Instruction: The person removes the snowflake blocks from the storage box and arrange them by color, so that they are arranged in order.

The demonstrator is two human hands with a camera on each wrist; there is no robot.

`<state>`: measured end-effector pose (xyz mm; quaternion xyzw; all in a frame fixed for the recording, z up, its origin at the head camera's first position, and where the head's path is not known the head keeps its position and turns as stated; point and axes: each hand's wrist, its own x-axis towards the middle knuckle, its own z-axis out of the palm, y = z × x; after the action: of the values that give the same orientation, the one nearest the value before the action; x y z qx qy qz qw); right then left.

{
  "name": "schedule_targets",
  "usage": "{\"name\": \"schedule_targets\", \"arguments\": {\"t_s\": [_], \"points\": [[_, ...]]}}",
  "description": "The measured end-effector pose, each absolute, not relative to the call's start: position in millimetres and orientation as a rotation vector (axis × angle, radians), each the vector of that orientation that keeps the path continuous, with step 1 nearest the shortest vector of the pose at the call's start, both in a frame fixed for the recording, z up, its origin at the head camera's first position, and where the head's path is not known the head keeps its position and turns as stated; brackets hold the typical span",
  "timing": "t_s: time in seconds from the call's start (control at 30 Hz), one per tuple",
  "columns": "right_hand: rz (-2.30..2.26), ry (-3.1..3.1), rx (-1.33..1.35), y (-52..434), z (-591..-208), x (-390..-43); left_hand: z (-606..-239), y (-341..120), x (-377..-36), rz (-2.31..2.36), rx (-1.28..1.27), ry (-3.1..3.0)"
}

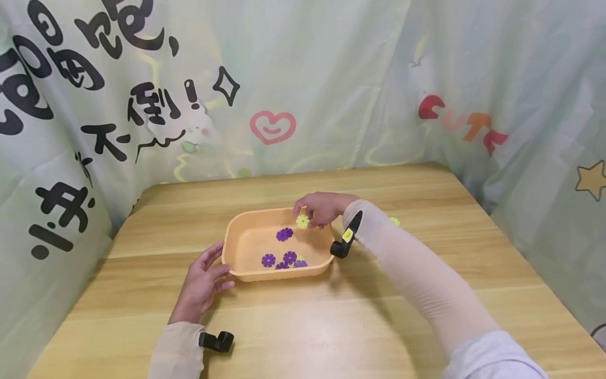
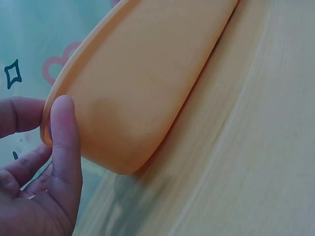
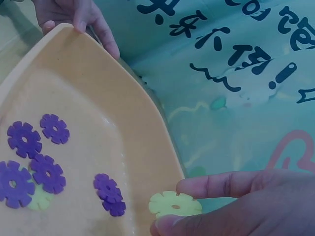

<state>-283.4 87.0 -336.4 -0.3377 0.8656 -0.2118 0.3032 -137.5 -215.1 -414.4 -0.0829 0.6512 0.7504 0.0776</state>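
Note:
An orange plastic basin [image 1: 246, 242] stands on the wooden table, with several purple snowflake discs [image 1: 268, 260] lying inside it. Among them in the right wrist view a pale yellow disc [image 3: 41, 198] is partly covered by purple ones. My left hand [image 1: 201, 281] grips the basin's left rim, thumb on the outer wall and fingers at the edge. Over the basin's far right part, my right hand [image 1: 324, 208] pinches a yellow snowflake disc [image 3: 172, 204] between thumb and forefinger.
Another yellow disc [image 1: 394, 221] lies on the table [image 1: 293, 326] to the right of the basin, beyond the right forearm. A printed curtain [image 1: 331, 95] hangs behind the table and along its sides.

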Motion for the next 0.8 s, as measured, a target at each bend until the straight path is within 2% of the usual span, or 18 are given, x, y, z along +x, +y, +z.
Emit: {"name": "schedule_targets", "arguments": {"t_s": [0.8], "points": [[-0.770, 2.428, -0.843, 152.7, -334.3, -286.6, -418.9, -215.1, -137.2, 2.265, -0.246, 1.932]]}}
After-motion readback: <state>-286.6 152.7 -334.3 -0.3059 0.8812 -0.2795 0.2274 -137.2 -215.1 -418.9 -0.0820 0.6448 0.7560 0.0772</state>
